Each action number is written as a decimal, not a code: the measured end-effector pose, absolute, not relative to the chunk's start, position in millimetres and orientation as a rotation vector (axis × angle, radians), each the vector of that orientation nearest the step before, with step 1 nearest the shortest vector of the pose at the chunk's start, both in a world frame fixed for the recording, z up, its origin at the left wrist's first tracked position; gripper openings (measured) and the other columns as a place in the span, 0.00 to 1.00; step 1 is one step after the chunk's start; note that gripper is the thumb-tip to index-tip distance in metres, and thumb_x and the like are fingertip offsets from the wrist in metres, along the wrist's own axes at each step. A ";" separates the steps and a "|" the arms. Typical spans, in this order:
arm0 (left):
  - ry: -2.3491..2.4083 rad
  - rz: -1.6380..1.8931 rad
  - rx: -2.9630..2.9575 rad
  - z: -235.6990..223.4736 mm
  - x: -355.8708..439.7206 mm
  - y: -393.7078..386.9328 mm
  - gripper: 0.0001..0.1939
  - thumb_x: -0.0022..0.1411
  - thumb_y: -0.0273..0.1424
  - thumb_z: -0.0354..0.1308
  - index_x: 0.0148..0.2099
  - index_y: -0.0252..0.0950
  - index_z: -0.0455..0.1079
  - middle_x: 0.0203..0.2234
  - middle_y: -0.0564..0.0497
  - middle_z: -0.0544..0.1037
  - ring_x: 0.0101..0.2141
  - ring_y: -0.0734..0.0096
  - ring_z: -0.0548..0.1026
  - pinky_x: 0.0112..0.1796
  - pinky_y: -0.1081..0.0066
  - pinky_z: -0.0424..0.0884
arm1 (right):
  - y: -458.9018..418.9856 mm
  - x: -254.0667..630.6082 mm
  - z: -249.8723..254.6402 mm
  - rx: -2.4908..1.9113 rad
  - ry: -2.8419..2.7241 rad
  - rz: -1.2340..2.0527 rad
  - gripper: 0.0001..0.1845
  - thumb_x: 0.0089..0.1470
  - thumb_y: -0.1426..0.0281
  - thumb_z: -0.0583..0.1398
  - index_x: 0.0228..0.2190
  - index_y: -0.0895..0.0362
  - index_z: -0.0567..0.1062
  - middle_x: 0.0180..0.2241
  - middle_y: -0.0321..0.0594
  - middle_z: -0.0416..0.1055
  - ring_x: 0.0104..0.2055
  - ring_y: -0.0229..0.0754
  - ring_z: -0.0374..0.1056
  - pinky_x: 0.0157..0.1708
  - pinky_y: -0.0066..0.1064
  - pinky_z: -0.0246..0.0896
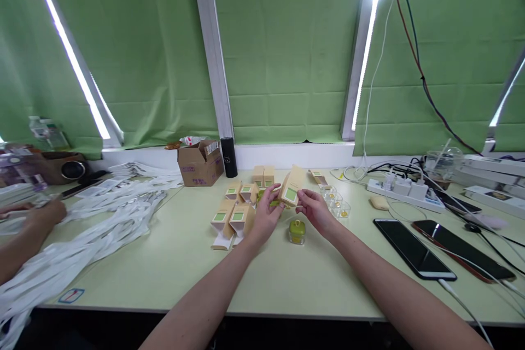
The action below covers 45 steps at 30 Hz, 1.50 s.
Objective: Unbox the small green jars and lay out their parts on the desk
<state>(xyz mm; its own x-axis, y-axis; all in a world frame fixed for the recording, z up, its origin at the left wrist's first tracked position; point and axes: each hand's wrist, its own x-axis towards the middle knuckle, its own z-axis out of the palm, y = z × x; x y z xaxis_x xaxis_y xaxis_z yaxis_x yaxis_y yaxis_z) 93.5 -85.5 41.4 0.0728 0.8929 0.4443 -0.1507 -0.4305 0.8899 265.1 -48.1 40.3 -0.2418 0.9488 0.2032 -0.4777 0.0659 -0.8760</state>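
While the step in hand appears to be adjusting a tan carton (292,185) held tilted above the bench (180,262), the left hand (267,212) curls part-closed at its left side and the right hand (316,210) pinches near its lower right corner with thumb and fingertips. Reaching in from 7 and 5 o'clock, the left forearm (209,290) and right forearm (381,270) converge on it. From that carton, a green-lidded jar (297,229) sits at 6 o'clock and more cartons (241,217) cluster at 8; the next move seems to call for a light, steady grip.
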 end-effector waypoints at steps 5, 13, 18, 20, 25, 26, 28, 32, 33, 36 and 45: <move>0.824 1.513 1.559 38.7 95.6 -85.9 0.28 0.64 0.31 0.64 0.65 0.41 0.63 0.59 0.39 0.74 0.59 0.54 0.72 0.54 0.58 0.71 | -46.5 263.3 33.2 -0.593 -1.180 1.396 0.24 0.43 0.52 0.74 0.35 0.56 0.79 0.32 0.40 0.77 0.31 0.40 0.70 0.29 0.32 0.66; 0.851 1.535 1.543 43.0 96.4 -92.4 0.29 0.62 0.30 0.66 0.64 0.43 0.65 0.59 0.41 0.74 0.60 0.52 0.71 0.55 0.58 0.70 | -45.2 261.3 26.6 -0.606 -1.253 1.270 0.27 0.45 0.48 0.72 0.38 0.54 0.78 0.36 0.41 0.77 0.34 0.42 0.70 0.31 0.34 0.68; 0.862 1.526 1.565 43.8 95.9 -93.5 0.29 0.64 0.30 0.65 0.65 0.44 0.64 0.59 0.41 0.73 0.60 0.53 0.70 0.55 0.59 0.69 | -48.0 260.6 28.6 -0.607 -1.251 1.242 0.27 0.45 0.48 0.72 0.39 0.54 0.79 0.36 0.41 0.77 0.34 0.42 0.69 0.32 0.35 0.68; 0.876 1.511 1.578 44.3 96.0 -94.0 0.29 0.65 0.31 0.64 0.65 0.43 0.63 0.59 0.41 0.73 0.59 0.54 0.71 0.54 0.59 0.69 | -48.2 260.1 28.9 -0.612 -1.264 1.229 0.28 0.45 0.47 0.72 0.40 0.54 0.78 0.36 0.41 0.77 0.34 0.43 0.70 0.32 0.35 0.69; 0.874 1.519 1.559 47.1 97.9 -96.3 0.28 0.63 0.30 0.65 0.64 0.43 0.64 0.58 0.41 0.74 0.57 0.54 0.72 0.53 0.60 0.70 | -47.7 259.4 27.9 -0.629 -1.294 1.187 0.29 0.45 0.46 0.71 0.39 0.54 0.78 0.35 0.41 0.77 0.34 0.43 0.70 0.33 0.36 0.68; 0.859 1.528 1.546 47.7 98.4 -96.6 0.28 0.63 0.30 0.65 0.63 0.42 0.64 0.57 0.41 0.74 0.58 0.54 0.72 0.54 0.60 0.70 | -48.0 259.4 27.9 -0.634 -1.300 1.182 0.28 0.46 0.46 0.71 0.40 0.54 0.77 0.35 0.41 0.77 0.34 0.43 0.70 0.33 0.36 0.68; 0.844 1.539 1.534 48.3 99.0 -96.9 0.28 0.62 0.28 0.65 0.62 0.42 0.65 0.57 0.42 0.75 0.58 0.55 0.72 0.54 0.61 0.69 | -49.0 259.4 28.1 -0.644 -1.310 1.177 0.28 0.46 0.47 0.71 0.41 0.54 0.77 0.36 0.42 0.78 0.34 0.43 0.71 0.34 0.37 0.67; 0.846 1.531 1.524 47.6 99.1 -95.5 0.29 0.61 0.26 0.64 0.63 0.42 0.64 0.56 0.42 0.75 0.55 0.56 0.74 0.54 0.60 0.69 | -51.0 259.1 29.1 -0.658 -1.327 1.158 0.29 0.46 0.47 0.71 0.42 0.53 0.77 0.37 0.42 0.79 0.33 0.43 0.71 0.34 0.37 0.67; 0.836 1.529 1.512 47.1 98.8 -94.9 0.29 0.60 0.26 0.64 0.63 0.42 0.64 0.55 0.42 0.76 0.54 0.57 0.74 0.54 0.60 0.69 | -51.1 258.9 29.1 -0.662 -1.333 1.156 0.29 0.46 0.47 0.71 0.42 0.53 0.77 0.37 0.42 0.79 0.33 0.43 0.71 0.34 0.37 0.67; 0.806 1.532 1.500 45.3 97.5 -92.9 0.31 0.58 0.25 0.64 0.63 0.42 0.63 0.55 0.42 0.76 0.55 0.56 0.74 0.55 0.59 0.69 | -50.1 258.0 28.1 -0.667 -1.335 1.163 0.29 0.46 0.47 0.71 0.41 0.53 0.76 0.37 0.42 0.79 0.33 0.43 0.71 0.35 0.37 0.68; 0.827 1.531 1.554 43.1 96.7 -91.9 0.33 0.57 0.20 0.61 0.63 0.42 0.62 0.55 0.43 0.77 0.53 0.57 0.76 0.56 0.59 0.68 | -47.2 257.4 26.7 -0.629 -1.165 1.323 0.31 0.43 0.46 0.73 0.39 0.55 0.77 0.29 0.37 0.75 0.30 0.41 0.70 0.34 0.36 0.68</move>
